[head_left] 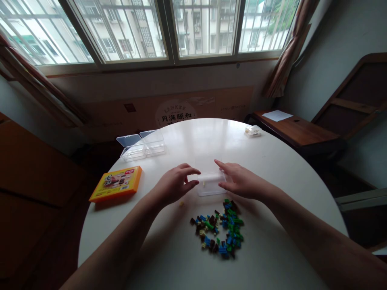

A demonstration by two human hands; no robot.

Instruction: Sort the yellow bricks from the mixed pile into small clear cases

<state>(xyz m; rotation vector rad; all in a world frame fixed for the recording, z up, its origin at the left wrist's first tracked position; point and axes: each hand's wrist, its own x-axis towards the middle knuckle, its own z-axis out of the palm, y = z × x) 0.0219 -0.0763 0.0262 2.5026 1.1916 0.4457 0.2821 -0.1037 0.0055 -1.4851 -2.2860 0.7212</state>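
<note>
A clear plastic box stands on the white table between my two hands, with a small pale yellow piece in it. My left hand is at the box's left side, thumb and fingers apart, with nothing gripped. On the other side, my right hand has its fingers spread, and its fingertips overlap the box's right edge; whether they touch it I cannot tell. Nearer to me lies a loose pile of small building bricks in green, blue, dark brown and pale yellow. One yellow brick lies apart, below my left hand.
Clear boxes with raised lids stand at the round table's back left. An orange and yellow package lies near the left edge. A small whitish packet sits at the back right. Beyond is a wooden side table with paper.
</note>
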